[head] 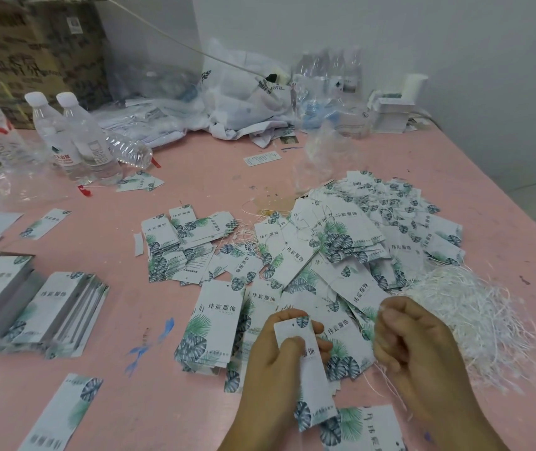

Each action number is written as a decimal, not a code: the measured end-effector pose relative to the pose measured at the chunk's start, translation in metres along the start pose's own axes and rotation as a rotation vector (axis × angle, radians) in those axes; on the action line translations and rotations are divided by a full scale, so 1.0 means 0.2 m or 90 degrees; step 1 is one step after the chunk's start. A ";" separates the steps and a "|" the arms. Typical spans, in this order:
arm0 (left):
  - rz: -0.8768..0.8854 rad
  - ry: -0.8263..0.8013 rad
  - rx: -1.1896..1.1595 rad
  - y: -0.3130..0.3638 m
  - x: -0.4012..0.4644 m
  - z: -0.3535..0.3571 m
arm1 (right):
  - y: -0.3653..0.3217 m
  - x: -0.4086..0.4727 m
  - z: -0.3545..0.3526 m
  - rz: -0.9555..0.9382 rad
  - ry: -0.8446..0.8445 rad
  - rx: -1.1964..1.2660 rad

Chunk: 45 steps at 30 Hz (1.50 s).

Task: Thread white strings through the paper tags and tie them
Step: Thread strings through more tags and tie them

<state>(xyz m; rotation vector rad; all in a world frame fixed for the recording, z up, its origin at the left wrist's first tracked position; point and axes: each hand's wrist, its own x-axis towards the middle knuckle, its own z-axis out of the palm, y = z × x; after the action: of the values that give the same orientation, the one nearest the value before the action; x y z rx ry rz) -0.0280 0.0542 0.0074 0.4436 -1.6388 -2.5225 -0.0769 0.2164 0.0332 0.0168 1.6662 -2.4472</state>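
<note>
A: In the head view, the left hand (288,349) grips one paper tag (309,362), thumb across its face and fingers curled behind, with the punched hole at the top end just above the thumb. The risk here looks to be the hole — it is small, and a limp string could fray or miss it.

B: And the right hand (413,346)?

A: Its fingers are curled, pinching a thin white string (385,379) whose loose ends trail down below the hand. The string's tip is too fine to make out, so whether it is lined up with the hole cannot be told. If the trailing ends catch in the string pile (468,323) just beside the right hand, a pull would likely drag extra strands along.

B: How does the tag itself look?

A: White, narrow, printed with dark lettering and green-blue leaves at the corners — flat, uncreased, held above the pink table (179,402) near the front edge. It sits over loose tags (292,255) spread across the middle, so a dropped one could get lost among them.
</note>
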 end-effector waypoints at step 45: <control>0.031 -0.090 -0.018 0.02 -0.01 -0.03 | 0.06 -0.09 0.14 -0.139 -0.037 -0.511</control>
<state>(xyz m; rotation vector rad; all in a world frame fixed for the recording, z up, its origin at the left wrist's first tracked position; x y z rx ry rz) -0.0247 0.0482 0.0099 0.2248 -1.6351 -2.5911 -0.0556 0.1887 0.0346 -0.3506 2.5903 -1.6954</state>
